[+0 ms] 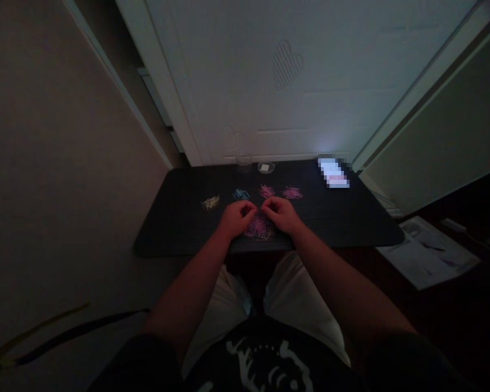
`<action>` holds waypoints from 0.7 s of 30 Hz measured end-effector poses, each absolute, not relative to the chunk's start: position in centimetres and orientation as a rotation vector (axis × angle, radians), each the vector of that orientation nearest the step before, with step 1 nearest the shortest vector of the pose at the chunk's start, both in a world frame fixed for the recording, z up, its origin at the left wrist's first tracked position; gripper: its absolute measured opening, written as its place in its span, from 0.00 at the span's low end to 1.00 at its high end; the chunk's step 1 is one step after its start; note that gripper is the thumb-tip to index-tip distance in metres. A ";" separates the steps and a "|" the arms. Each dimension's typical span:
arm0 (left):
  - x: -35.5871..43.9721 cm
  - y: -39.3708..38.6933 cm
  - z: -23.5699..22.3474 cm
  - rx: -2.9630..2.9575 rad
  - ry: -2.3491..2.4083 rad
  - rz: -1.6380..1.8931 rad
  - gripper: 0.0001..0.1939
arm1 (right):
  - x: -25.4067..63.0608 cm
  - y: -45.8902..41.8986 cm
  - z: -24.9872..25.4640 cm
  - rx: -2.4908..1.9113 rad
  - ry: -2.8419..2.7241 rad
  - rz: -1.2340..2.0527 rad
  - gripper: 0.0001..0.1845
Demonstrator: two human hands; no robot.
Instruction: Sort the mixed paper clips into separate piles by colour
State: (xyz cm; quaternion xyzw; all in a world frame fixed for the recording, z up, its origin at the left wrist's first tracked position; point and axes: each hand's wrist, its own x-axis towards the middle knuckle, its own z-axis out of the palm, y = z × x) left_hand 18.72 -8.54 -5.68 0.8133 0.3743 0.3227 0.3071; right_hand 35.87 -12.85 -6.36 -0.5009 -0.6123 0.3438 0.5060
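Blk tee (265, 348), L hand (234, 218) & R hand (285, 215) curled, grip unclear, dk table (335, 220), purplish pile (258, 229), wht panel (240, 81)

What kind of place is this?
It looks like a room in someone's home, though I can't be sure which one. There's a white panel decorated with hearts, a dark table against it, and what looks like a lit phone.

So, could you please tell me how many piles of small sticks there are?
5. From left to right: a yellowish pile, a blue pile, a pink pile, a pinkish-purple pile; below these in view, a larger mixed pile. Others may be hidden.
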 end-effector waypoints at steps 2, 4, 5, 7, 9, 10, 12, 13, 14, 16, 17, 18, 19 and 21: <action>18.7 -8.5 -5.7 2.158 0.998 0.855 0.09 | 35.8 -12.8 -6.5 -1.175 -1.491 0.859 0.11; 18.7 -8.6 -5.7 2.165 1.003 0.852 0.09 | 35.9 -12.7 -6.5 -1.183 -1.495 0.854 0.11; 18.7 -8.6 -5.7 2.170 1.004 0.844 0.09 | 36.0 -12.7 -6.6 -1.201 -1.467 0.841 0.10; 18.7 -8.6 -5.6 2.175 1.009 0.829 0.09 | 36.2 -12.5 -6.6 -1.221 -1.336 0.814 0.10; 18.7 -8.6 -5.7 2.175 1.017 0.831 0.10 | 36.3 -12.5 -6.5 -1.195 -1.194 0.805 0.11; 18.7 -8.6 -5.7 2.172 1.020 0.838 0.10 | 36.4 -12.5 -6.5 -1.180 -1.161 0.807 0.11; 18.7 -8.6 -5.8 2.171 1.011 0.846 0.09 | 36.3 -12.6 -6.4 -1.173 -1.208 0.831 0.11; 18.7 -8.5 -5.8 2.171 1.002 0.846 0.09 | 36.2 -12.7 -6.4 -1.181 -1.278 0.843 0.10; 18.8 -8.5 -5.8 2.170 0.994 0.845 0.09 | 36.1 -12.7 -6.3 -1.196 -1.357 0.844 0.09; 18.8 -8.5 -5.8 2.172 0.990 0.841 0.09 | 35.8 -12.8 -6.4 -1.233 -1.487 0.811 0.06; 18.8 -8.5 -5.8 2.174 0.991 0.836 0.09 | 35.7 -12.7 -6.4 -1.253 -1.514 0.786 0.06; 18.7 -8.5 -5.8 2.176 0.993 0.832 0.10 | 35.7 -12.7 -6.5 -1.270 -1.511 0.766 0.06; 18.7 -8.5 -5.8 2.176 0.995 0.828 0.10 | 35.7 -12.7 -6.5 -1.282 -1.484 0.758 0.06; 18.7 -8.5 -5.8 2.166 1.001 0.832 0.10 | 35.8 -12.6 -6.7 -1.288 -1.411 0.775 0.06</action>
